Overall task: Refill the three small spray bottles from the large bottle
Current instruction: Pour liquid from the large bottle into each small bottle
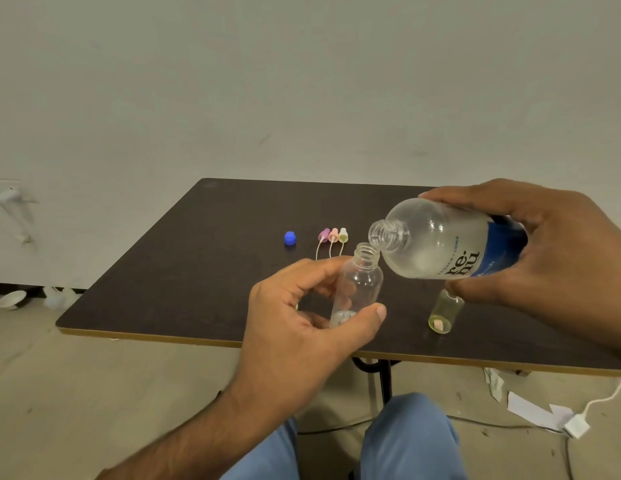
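While I am tipping the large bottle (440, 242) in my right hand (551, 251), fingers wrapped over its labelled body, its open mouth is hanging just above and beside the neck of the small clear bottle (359, 282); my left hand (302, 313) is gripping that small bottle between thumb and fingers, holding it tilted slightly toward the pour. Method, as I judge it: I am wanting the two mouths nearly touching, the tilt eased slowly, since the small neck is narrow and spills easily; only a little liquid is showing in its base. Also listed: second small bottle (445, 311), yellowish, uncapped, standing under my right thumb; the third I cannot find. Beyond my left fingers: three spray tops (333, 235), pink, peach, pale green, lying side by side; blue cap (290, 238) further left. Surface: dark table (198, 271), pale edging. Room: plain wall, concrete floor, white charger and cable (577, 426) lying below my right wrist.
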